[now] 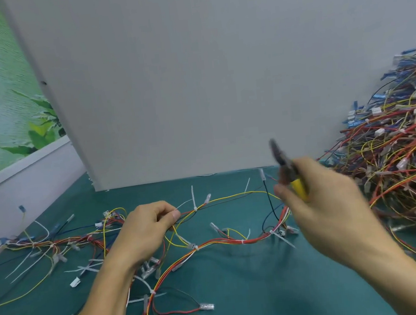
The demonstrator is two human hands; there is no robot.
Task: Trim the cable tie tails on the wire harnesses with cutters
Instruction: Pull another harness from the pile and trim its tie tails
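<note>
- Head view: the left hand pinches a wire harness between thumb and fingers. The pinch is just beside a white cable tie, whose tail stands roughly upright above the teal table cover.
- The right hand grips blurred yellow-handled cutters, nose raised. The tail lies to their left, nearer the left hand.
- The tail is a thin, flat plastic strip; the wires are slim, red and yellow.

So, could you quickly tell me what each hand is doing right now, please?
Left hand: pinches the wire harness.
Right hand: grips the yellow-handled cutters.
</note>
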